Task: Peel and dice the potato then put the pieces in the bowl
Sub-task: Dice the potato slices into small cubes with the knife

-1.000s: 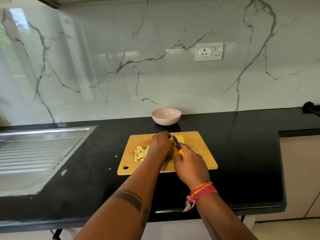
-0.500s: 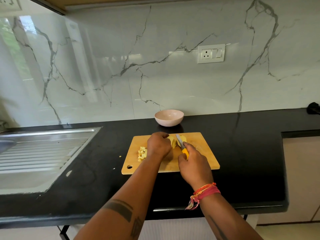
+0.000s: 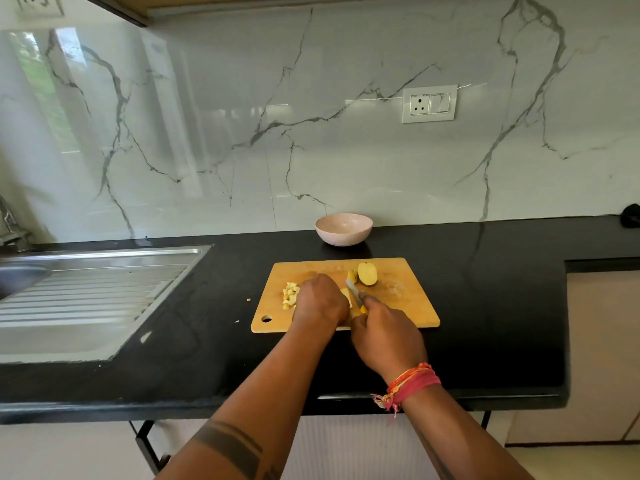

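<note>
On the wooden cutting board my left hand presses down on a pale potato slab, mostly hidden under the fingers. My right hand grips a yellow-handled knife whose blade rests against that slab. A peeled potato half and a small offcut lie at the board's far side. Several diced potato pieces sit in a pile left of my left hand. The pink bowl stands behind the board by the wall.
A steel sink with draining board fills the left of the black counter. Two potato crumbs lie on the counter left of the board. A wall socket is above; a dark object sits far right.
My left hand pulled a slab away from the potato half toward the near side, leaving the half and offcut uncovered. The knife followed and now rests on the slab. The camera tilted slightly.
</note>
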